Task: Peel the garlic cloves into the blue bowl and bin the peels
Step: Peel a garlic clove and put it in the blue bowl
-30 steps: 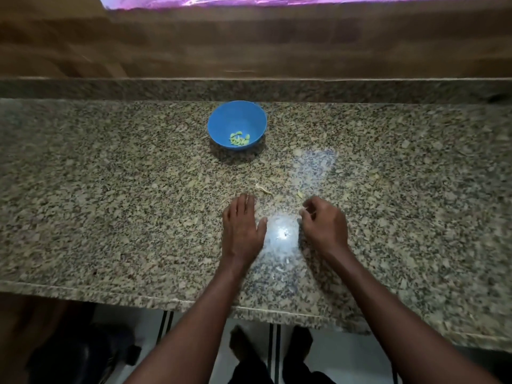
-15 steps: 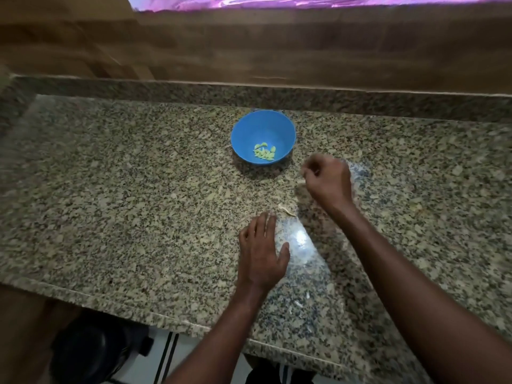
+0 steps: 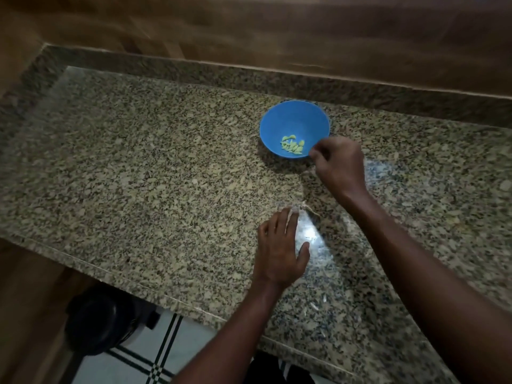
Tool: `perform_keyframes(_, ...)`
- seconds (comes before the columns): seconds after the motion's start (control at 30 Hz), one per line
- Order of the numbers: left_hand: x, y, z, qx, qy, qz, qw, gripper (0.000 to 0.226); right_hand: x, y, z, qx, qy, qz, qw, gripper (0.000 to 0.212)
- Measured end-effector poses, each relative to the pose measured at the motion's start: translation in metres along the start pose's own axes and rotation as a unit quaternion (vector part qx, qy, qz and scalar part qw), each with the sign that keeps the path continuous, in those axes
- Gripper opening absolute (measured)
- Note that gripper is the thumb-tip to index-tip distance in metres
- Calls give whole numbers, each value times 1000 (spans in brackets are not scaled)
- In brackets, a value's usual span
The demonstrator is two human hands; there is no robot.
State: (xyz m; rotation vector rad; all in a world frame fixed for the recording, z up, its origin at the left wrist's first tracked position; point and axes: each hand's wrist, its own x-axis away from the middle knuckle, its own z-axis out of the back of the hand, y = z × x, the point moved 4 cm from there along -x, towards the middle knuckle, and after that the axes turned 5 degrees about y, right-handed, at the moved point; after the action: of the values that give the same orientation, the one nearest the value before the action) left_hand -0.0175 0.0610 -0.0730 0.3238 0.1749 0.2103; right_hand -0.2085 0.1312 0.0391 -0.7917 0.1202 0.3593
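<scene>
A: Granite counter (image 3: 155,167), speckled, with a wooden wall behind it. Blue bowl (image 3: 294,126) sits at 1 o'clock from counter centre, close to the back ledge. Contents?

B: Small heap of pale green peeled garlic cloves (image 3: 292,145) at the bowl's near side.

A: Right hand (image 3: 339,164)?

B: At the bowl's 4 o'clock rim, touching or just over it. Fingers curled inward, tips bunched narrow. Whether they pinch a clove, cannot tell.

A: Left hand (image 3: 279,248)?

B: Flat on the counter at 6 o'clock from the bowl, well apart from it. Fingers straight and close together, thumb out to the side, holding nothing.

A: Peels?

B: One thin strip of garlic peel (image 3: 309,207) at 1 o'clock from the left fingertips, just beside them. Small pale scraps (image 3: 318,302) toward the counter's near edge.

A: Below the counter?

B: Dark round bin (image 3: 97,322) at 7 o'clock, on tiled floor (image 3: 144,353).
</scene>
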Motion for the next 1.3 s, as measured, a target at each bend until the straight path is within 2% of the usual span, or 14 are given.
perform_keyframes(0.1,0,0,-1,-1,3,-2,1000,71,62,25,5,0,-43,-45,998,6)
perform_keyframes(0.2,-1,1,1,-6,10,-1,1000,71,96,50,-11,47,-100,-58,992,20)
perform_keyframes(0.27,-1,2,2,-5,13,-4,1000,71,102,53,-19,75,-110,-45,990,19)
perform_keyframes(0.4,0,3,4,8,9,1,1000,70,98,45,-17,82,-97,-57,990,4)
perform_keyframes(0.5,0,1,5,26,3,9,1000,66,98,45,-1,59,-139,-82,985,12)
perform_keyframes(0.57,-1,0,10,94,10,46,994,58,103,46,14,52,-176,-88,979,17)
perform_keyframes(0.63,-6,4,23,211,24,123,969,44,108,47,29,40,-198,-101,974,16)
perform_keyframes(0.7,-13,15,45,330,25,178,927,31,114,46,43,18,-205,-119,971,17)
perform_keyframes(0.77,-17,32,63,432,-24,195,880,19,119,43,55,-13,-207,-126,970,16)
perform_keyframes(0.87,-18,49,77,482,-87,174,855,10,126,41,71,-82,-180,-149,969,8)
perform_keyframes(0.9,-16,53,77,505,-100,186,837,10,130,42,76,-142,-165,-175,960,5)
perform_keyframes(1.0,-9,62,74,567,-117,244,778,14,146,46,80,-284,-119,-239,921,13)
perform_keyframes(1.2,-2,72,70,603,-126,299,729,18,161,45,80,-264,-89,-196,940,11)
perform_keyframes(1.3,-1,76,70,628,-125,331,693,13,162,45,80,-279,-73,-219,932,8)
